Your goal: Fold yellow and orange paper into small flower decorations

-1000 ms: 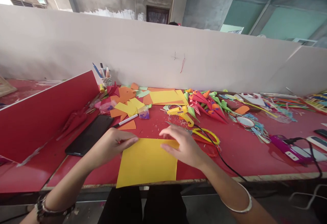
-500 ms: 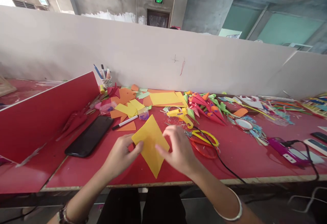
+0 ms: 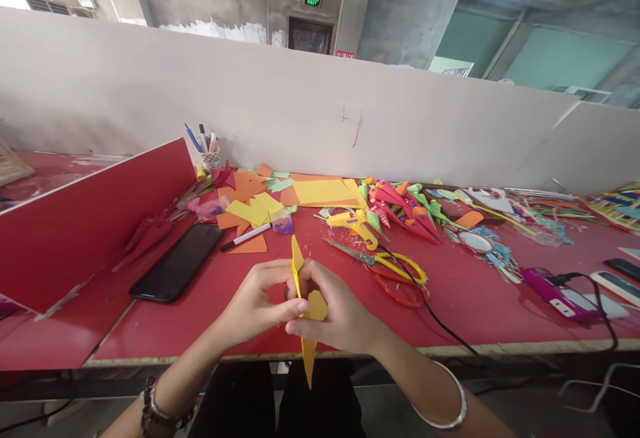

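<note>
Between my two hands is a yellow sheet of craft paper or foam (image 3: 317, 306), turned nearly edge-on and bent, held above the table's front edge. My left hand (image 3: 267, 298) is closed on its left side, thumb at the middle. From the right, my right hand (image 3: 335, 305) pinches the same sheet, its thumb beside the left one. Part of the sheet is hidden behind the fingers. Just beyond my right hand lie scissors (image 3: 395, 266) with yellow and red handles. A yellow glue gun (image 3: 354, 225) rests farther back.
At left are a black phone (image 3: 177, 263) and a standing red board (image 3: 95, 225). A marker (image 3: 245, 238) lies near yellow and orange paper pieces (image 3: 255, 210). Red and green cones (image 3: 400, 208) are piled behind the scissors. A purple power strip (image 3: 565, 298) with a black cable sits right.
The yellow sheet has turned from facing me as a diamond to nearly edge-on and bent. Both hands have come together around its middle, uncovering the scissor blades.
</note>
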The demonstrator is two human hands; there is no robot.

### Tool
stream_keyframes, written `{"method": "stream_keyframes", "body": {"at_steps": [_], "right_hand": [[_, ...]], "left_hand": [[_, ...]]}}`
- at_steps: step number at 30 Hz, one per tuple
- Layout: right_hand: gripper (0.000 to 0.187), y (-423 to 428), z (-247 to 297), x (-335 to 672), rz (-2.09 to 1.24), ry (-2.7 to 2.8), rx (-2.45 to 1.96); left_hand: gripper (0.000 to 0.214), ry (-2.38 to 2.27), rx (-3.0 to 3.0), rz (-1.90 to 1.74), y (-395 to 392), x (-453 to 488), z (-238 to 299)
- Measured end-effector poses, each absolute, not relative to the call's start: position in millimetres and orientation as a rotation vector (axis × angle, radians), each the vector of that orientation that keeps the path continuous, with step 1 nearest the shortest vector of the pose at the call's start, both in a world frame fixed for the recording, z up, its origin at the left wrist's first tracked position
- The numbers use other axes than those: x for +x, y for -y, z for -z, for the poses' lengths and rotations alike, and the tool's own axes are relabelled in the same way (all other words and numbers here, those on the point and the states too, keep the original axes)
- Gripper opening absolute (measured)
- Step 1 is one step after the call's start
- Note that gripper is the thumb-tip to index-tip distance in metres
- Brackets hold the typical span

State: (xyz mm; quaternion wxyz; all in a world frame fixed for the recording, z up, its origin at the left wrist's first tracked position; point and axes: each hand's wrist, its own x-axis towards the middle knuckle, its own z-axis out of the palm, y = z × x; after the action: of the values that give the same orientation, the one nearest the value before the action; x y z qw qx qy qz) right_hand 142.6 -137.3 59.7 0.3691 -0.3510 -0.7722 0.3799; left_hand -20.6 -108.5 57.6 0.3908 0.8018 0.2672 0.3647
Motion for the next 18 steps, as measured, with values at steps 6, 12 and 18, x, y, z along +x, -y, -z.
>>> {"method": "stream_keyframes", "body": {"at_steps": [6,12,18], "right_hand": [[0.032,133.7,-57.6,142.7,-1.117,1.905,-0.805],[0.026,133.7,-59.6,142.3,-1.193,1.889,-0.8],[0.023,127.0,-55.7,159.4,-1.002,1.686,-1.057]], "left_hand": [[0.034,-0.634,1.996,-0.871,108.0,-23.2,-58.6],[0.029,-0.695,2.002,-0.916,109.1,-25.5,-55.6],[0.033,-0.979,1.829,-0.952,101.3,-42.2,-48.2]]}}
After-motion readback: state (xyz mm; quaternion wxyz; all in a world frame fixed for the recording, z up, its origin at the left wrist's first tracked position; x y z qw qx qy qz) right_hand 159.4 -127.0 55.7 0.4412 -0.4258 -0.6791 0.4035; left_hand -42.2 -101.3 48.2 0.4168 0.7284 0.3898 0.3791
